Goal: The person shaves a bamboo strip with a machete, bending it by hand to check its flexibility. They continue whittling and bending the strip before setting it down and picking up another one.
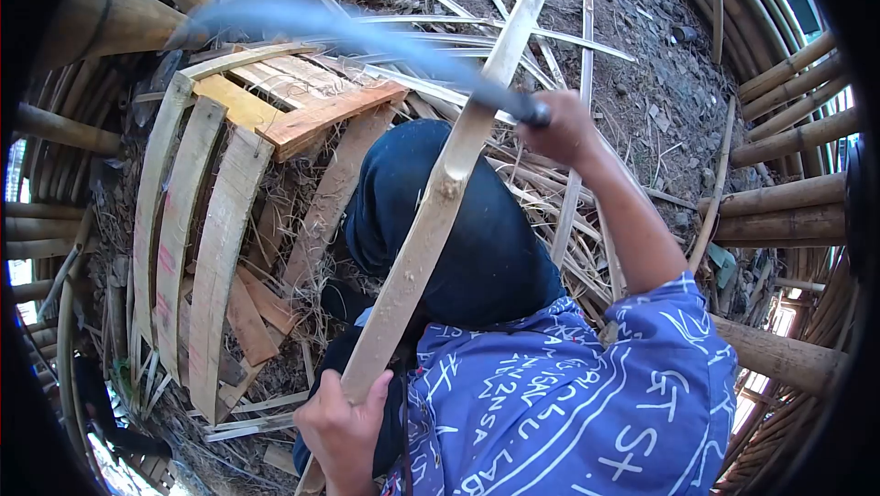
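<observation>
My left hand point(341, 423) is wrapped round the lower end of a long split bamboo strip point(417, 262), its thumb on the strip's face. The strip slants up across my dark-trousered knee to the top of the view, with a knotted joint near its middle. My right hand point(557, 127) is closed on the dark handle of a long blade point(367, 38), which is blurred by motion. The blade crosses the strip above the knee and extends to the upper left. Whether it touches the strip cannot be made out.
A wooden pallet-like crate point(215, 248) stands to the left. Thin bamboo slats point(587, 56) and shavings point(587, 258) lie on the stony ground beyond and right of the knee. Thick bamboo poles point(779, 207) line the right side; more poles point(69, 129) are at the left.
</observation>
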### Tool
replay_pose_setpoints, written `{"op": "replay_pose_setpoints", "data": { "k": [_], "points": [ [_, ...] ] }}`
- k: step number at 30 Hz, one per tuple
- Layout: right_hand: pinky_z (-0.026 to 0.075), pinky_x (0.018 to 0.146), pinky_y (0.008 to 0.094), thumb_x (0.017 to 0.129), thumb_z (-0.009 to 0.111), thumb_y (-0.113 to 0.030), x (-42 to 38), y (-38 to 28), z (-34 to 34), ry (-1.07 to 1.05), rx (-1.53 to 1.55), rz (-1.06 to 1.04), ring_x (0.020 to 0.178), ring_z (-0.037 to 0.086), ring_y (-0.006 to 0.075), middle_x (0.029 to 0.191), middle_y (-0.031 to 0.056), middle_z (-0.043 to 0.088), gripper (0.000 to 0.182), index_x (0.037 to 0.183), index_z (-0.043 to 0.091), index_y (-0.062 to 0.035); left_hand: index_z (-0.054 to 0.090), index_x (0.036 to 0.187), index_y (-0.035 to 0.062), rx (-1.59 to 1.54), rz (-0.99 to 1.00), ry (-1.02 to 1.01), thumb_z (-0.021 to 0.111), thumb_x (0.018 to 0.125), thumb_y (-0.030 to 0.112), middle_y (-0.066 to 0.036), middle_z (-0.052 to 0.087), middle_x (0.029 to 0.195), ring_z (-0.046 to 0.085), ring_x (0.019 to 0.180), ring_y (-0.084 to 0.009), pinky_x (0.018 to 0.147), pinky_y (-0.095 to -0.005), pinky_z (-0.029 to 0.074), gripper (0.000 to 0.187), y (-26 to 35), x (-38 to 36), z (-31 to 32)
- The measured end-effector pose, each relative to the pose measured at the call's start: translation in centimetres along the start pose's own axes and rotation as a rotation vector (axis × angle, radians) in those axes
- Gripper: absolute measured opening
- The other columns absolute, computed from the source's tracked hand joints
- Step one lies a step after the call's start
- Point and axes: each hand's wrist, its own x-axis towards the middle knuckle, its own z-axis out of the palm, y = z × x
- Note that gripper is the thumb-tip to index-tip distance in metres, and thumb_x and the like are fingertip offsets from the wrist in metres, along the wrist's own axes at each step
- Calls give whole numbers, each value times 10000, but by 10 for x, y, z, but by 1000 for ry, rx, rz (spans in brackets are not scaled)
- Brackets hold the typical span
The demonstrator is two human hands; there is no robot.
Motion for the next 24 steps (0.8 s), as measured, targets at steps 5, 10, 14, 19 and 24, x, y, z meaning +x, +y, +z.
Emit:
{"op": "replay_pose_setpoints", "data": {
  "k": [5,10,14,19,24],
  "points": [
    [403,483,347,706,624,-164,26,44,-10,211,199,181,468,517,159,499,84,546,210,605,596,19,545,787,17,37,-230,-230,695,715,567,-196,603,650,621,653,-409,551,-457,467,574,-10,-5,-20],
    [380,467,339,694,615,-148,23,24,3,256,369,142,461,485,132,483,67,521,200,585,567,13,479,658,2,-156,-99,-90,692,741,542,-194,510,524,565,521,-401,467,-421,423,586,-30,-8,-4],
    [293,419,289,686,576,-71,-16,-11,-11,119,443,25,454,417,64,483,-5,444,162,566,472,-38,543,716,-17,-314,-117,-158,699,741,512,-209,547,559,586,563,-415,496,-424,442,552,-31,-4,2],
    [368,471,325,644,622,-86,-46,-42,-14,-84,449,-18,479,411,135,511,92,472,140,631,534,22,573,757,-23,-267,-68,-169,757,698,424,-213,564,576,598,572,-406,508,-418,451,486,-21,2,-8],
    [425,519,370,628,664,-108,-33,-37,-11,-68,260,-30,479,497,286,546,161,530,169,639,556,21,549,753,-23,-323,-95,-214,695,672,131,-222,562,588,596,591,-414,527,-421,465,227,-22,1,-7]
  ]
}}
